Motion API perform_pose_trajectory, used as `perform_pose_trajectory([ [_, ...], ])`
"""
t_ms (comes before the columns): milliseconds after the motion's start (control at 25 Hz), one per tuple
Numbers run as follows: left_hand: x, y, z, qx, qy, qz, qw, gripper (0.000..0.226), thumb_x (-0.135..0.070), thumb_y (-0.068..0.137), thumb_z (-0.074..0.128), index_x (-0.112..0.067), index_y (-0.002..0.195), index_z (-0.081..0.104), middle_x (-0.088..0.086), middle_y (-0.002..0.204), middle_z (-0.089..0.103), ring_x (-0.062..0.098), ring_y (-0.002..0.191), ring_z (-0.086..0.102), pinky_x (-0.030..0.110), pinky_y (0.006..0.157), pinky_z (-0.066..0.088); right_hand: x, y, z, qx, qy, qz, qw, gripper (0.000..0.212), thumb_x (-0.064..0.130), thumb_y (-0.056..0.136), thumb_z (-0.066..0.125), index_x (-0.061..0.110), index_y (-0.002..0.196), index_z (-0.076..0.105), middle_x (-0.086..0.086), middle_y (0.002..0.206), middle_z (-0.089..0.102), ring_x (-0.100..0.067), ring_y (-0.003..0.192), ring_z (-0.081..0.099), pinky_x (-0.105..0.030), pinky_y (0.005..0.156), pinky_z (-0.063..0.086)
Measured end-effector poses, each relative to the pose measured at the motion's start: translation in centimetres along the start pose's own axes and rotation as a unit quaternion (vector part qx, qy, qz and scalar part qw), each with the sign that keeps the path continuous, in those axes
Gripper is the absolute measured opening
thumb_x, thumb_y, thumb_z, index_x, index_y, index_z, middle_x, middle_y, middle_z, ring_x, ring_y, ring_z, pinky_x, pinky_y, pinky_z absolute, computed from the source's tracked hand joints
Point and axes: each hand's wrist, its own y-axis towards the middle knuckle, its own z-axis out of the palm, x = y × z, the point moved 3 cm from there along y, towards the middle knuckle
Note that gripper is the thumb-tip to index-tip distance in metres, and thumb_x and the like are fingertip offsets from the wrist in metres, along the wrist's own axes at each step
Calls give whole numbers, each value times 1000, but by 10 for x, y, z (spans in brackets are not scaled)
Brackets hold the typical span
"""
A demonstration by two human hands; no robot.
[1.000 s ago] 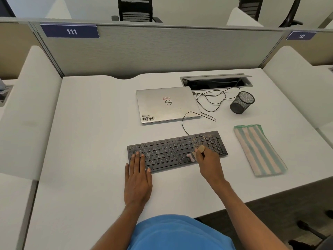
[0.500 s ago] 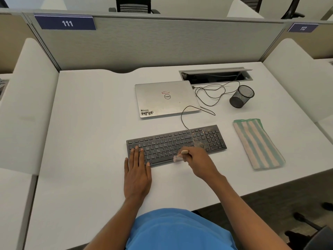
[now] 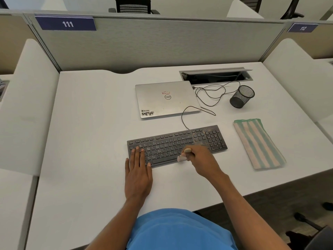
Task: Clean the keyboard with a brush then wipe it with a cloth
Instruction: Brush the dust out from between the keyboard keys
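Observation:
A black keyboard (image 3: 167, 144) lies on the white desk (image 3: 93, 134), with brownish dust near its number pad. My left hand (image 3: 137, 170) lies flat with straight fingers pressing on the keyboard's left end. My right hand (image 3: 200, 160) grips a small brush (image 3: 182, 156) with a wooden handle and pale bristles. The bristles touch the keys at the keyboard's front edge, right of the space bar. A folded cloth (image 3: 258, 143) with green and beige stripes lies on the desk to the right of the keyboard, untouched.
Behind the keyboard lies a shut silver laptop (image 3: 164, 99). A black mesh cup (image 3: 242, 96) and loose black cables (image 3: 210, 94) sit at the back right, near an open cable hatch (image 3: 216, 74). Grey partitions enclose the desk. The desk's front edge runs below my right forearm.
My right hand has swept the brush leftward and toward me across the keys, from near the number pad to the front edge. My left hand has stayed on the keyboard's left end.

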Motion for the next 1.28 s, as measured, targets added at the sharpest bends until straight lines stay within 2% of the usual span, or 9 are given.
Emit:
perform_pose_trajectory([
  [160,1,0,-1,-2,4,0,1000,62,-35,109,25,-13,166,26,2,176,16,16,163,6,47,132,11,-18,-3,-15,-38,-2,52,998,22,14,102,52,20,92,70,22,77,66,19,72,59,-17,61,38],
  [280,1,0,-1,-3,1,0,1000,62,-35,109,25,-13,166,26,3,176,17,17,163,7,48,132,12,-25,-5,-31,-88,-58,73,992,23,20,103,51,26,87,67,19,83,70,8,75,61,-16,59,37],
  [360,0,0,0,-5,-1,0,1000,62,-35,109,26,-12,166,27,3,176,17,17,163,8,48,132,13,-22,1,-31,-96,-15,52,994,22,16,102,53,21,87,68,16,83,71,7,77,64,-15,62,41],
  [480,0,0,-1,-6,-4,0,1000,62,-36,109,26,-13,166,27,3,176,17,17,163,8,49,132,14,0,12,-18,-42,5,3,999,21,17,102,54,17,86,68,13,84,72,8,78,65,-15,66,45],
  [640,0,0,-2,-4,-6,-1,1000,62,-36,109,26,-13,166,26,2,176,17,17,163,7,49,132,14,19,20,7,50,-18,-34,998,17,16,98,59,21,85,68,14,87,74,-1,83,66,-28,73,50],
  [760,0,0,-1,-3,-5,1,1000,61,-35,109,25,-13,166,26,2,176,17,16,163,7,48,132,13,5,22,-5,30,-78,4,996,17,19,99,57,25,89,70,15,92,75,-5,84,65,-27,70,48],
  [920,1,0,0,0,-5,-4,1000,62,-36,109,24,-14,167,25,2,176,16,16,163,7,48,132,12,-22,23,-45,-34,-71,107,991,19,15,102,51,25,93,65,8,97,74,-9,72,67,-11,53,41],
  [1080,0,0,0,1,-4,-6,1000,62,-36,110,24,-14,167,24,2,177,15,16,163,6,48,132,12,-1,29,-44,-50,-31,76,995,20,12,103,51,12,95,68,8,85,68,22,57,58,-3,51,38],
  [1280,-1,0,-1,-3,-1,-2,1000,61,-35,109,27,-14,167,26,2,176,16,16,163,7,47,132,12,37,39,1,53,-59,-7,997,17,18,104,53,22,93,65,17,83,65,24,58,54,-2,53,37],
])
